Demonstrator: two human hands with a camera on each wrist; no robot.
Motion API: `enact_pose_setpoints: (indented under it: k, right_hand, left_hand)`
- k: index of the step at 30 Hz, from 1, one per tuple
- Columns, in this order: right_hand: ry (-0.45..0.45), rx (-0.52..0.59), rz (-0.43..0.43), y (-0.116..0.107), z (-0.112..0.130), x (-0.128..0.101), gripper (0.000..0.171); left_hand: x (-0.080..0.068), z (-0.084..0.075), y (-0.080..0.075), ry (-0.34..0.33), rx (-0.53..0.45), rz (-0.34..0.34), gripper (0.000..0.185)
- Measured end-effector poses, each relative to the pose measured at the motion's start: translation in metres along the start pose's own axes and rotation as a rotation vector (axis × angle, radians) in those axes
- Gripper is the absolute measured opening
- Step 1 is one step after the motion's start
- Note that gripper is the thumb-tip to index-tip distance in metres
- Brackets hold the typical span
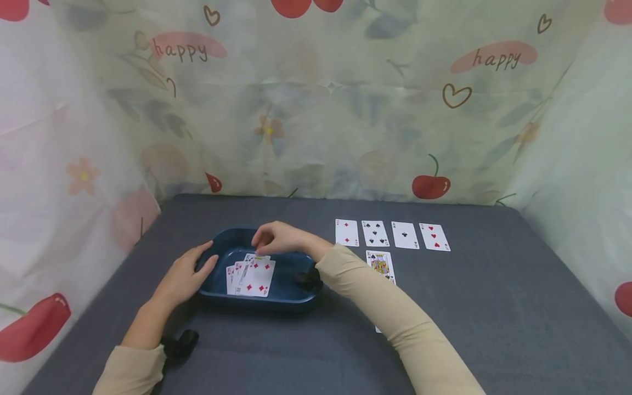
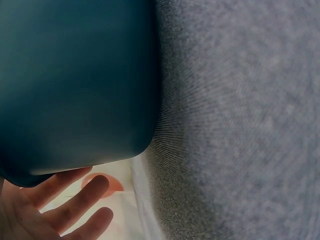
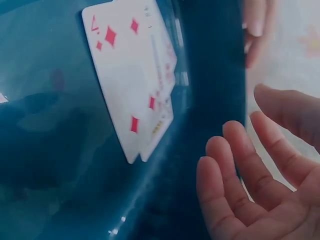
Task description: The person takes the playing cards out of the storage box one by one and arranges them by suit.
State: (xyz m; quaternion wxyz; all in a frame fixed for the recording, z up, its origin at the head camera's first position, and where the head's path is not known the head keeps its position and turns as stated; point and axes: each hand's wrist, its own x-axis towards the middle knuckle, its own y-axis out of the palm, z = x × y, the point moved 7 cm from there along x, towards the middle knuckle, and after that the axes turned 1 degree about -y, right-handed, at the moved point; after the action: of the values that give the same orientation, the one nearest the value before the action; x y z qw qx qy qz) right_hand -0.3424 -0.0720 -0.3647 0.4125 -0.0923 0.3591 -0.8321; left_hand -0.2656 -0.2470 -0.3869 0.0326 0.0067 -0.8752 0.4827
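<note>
My left hand point(image 1: 185, 274) rests at the left end of a dark blue tray point(image 1: 291, 300), its thumb over the rim and its other fingers loosely spread along the outside. In the left wrist view those fingers lie beside the tray's wall. My right hand point(image 1: 280, 237) hovers above the far side of the tray, fingers loosely bent with nothing between them. Beneath it, a small overlapping pile of playing cards lies inside the tray. The four of diamonds point(image 1: 258, 278) is on top; the cards under it are mostly covered.
Right of the tray, a row on the grey cloth holds the two of diamonds point(image 1: 346, 232), a spade card point(image 1: 375, 233), the ace of clubs point(image 1: 405, 235) and the three of hearts point(image 1: 434, 237). A king of spades point(image 1: 380, 264) lies below them, partly behind my right sleeve point(image 1: 390, 307).
</note>
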Motion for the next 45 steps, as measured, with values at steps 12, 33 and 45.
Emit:
enact_pose_setpoints:
  k: [12,33,45]
  right_hand:
    - [0.085,-0.103,0.081,0.025,-0.017,0.016,0.038]
    - [0.171,-0.232,0.083,0.037,-0.018,0.013,0.046]
    - [0.059,0.006,0.1,0.026,-0.013,0.009,0.019]
  left_hand:
    - [0.001,0.002,0.001,0.005,0.002,-0.007,0.061]
    - [0.0,-0.002,-0.001,0.012,0.011,-0.009,0.06]
    - [0.0,-0.003,0.0,0.012,0.013,-0.012,0.059]
